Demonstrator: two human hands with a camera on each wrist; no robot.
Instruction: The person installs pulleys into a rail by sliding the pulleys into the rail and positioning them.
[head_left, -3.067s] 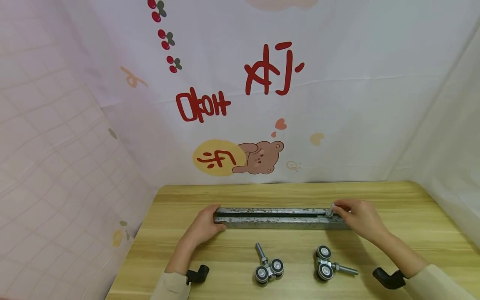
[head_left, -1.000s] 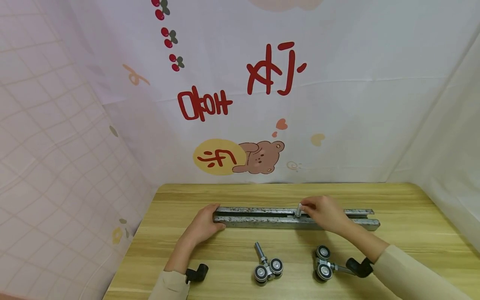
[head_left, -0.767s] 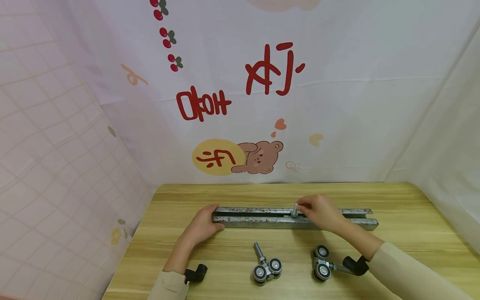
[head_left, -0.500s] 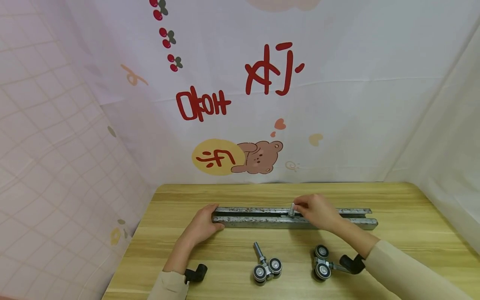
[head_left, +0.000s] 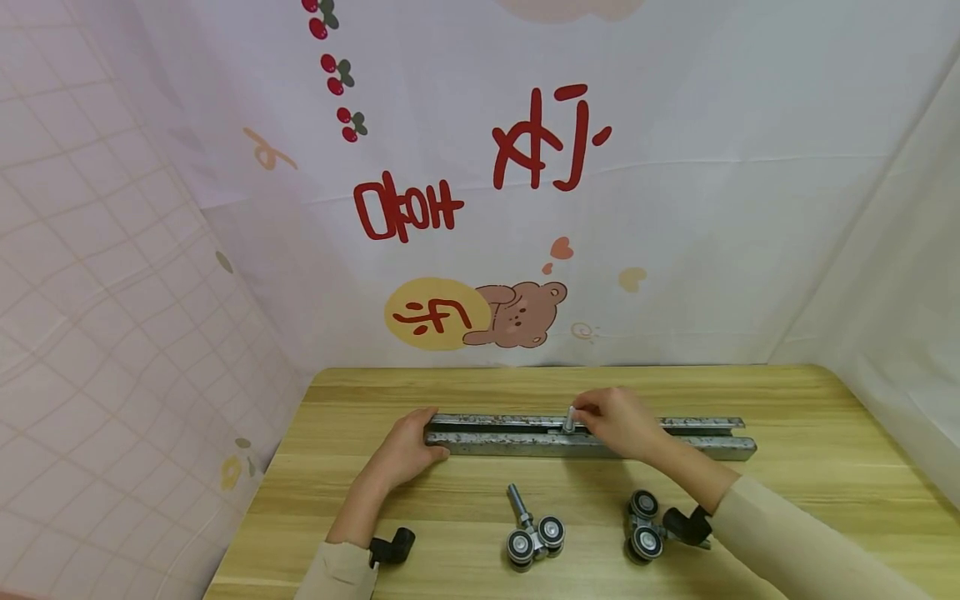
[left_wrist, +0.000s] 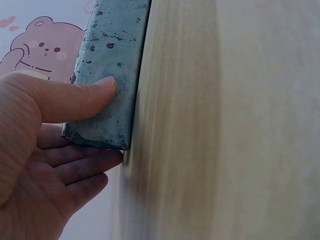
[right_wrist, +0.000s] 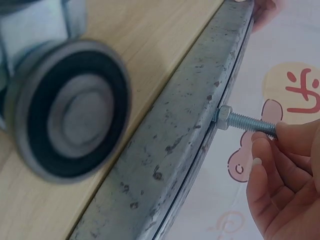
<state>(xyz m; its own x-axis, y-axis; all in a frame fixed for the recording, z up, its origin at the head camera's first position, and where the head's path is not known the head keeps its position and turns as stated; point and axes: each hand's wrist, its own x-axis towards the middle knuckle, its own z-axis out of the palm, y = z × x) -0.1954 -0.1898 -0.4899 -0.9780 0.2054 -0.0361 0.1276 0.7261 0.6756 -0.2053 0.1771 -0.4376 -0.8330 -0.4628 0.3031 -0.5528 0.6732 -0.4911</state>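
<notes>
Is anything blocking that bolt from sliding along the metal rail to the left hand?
Nothing visible. The right hand pinches the bolt, and the slot looks open up to the left hand, which holds the rail. Both loose roller trolleys lie outside it.

With the single metal rail (head_left: 551, 447) as the clock's centre, hands number two: the left hand (head_left: 407, 448) at 9 o'clock, the right hand (head_left: 618, 423) near the middle. The one tabletop (head_left: 457, 508) bears two loose rollers: one roller (head_left: 535, 540) at 7 o'clock, another roller (head_left: 645, 532) at 5. Each shows two upturned wheels, four altogether. Bolts make three: one upright bolt (head_left: 570, 419) at the rail's slot, one per loose roller. Beige sleeves count two, a left sleeve (head_left: 339, 570) at 8 o'clock, a right sleeve (head_left: 791, 533) at 4. The backdrop (head_left: 705, 233) has one printed bear (head_left: 521, 317) at 11.
</notes>
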